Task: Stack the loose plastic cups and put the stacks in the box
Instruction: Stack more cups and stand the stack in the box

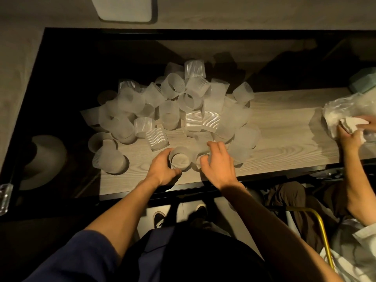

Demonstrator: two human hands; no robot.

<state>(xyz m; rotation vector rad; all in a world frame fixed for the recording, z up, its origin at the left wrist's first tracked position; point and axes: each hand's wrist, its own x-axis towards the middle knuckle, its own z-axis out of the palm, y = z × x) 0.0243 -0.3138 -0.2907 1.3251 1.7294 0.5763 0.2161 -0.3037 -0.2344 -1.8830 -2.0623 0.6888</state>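
- Dozens of frosted, ribbed plastic cups [183, 110] are heaped mid-frame on the wooden tabletop [284, 143], a few upright, most tipped on their sides.
- Left hand [162, 169] wraps thumb and fingers round one upright cup [180, 159] at the pile's near edge, gripping it firmly.
- Right hand [219, 161] is just beside it, fingers curled down over a second cup [196, 157]; it's blurred, so I can't tell whether it grips.
- Far right, another person's hand [349, 137] clutches white paper against a crumpled plastic bag [345, 106].
- Lower centre, dark shoes [158, 218] show below the table edge, and a pale rounded container [124, 9] sits top centre.
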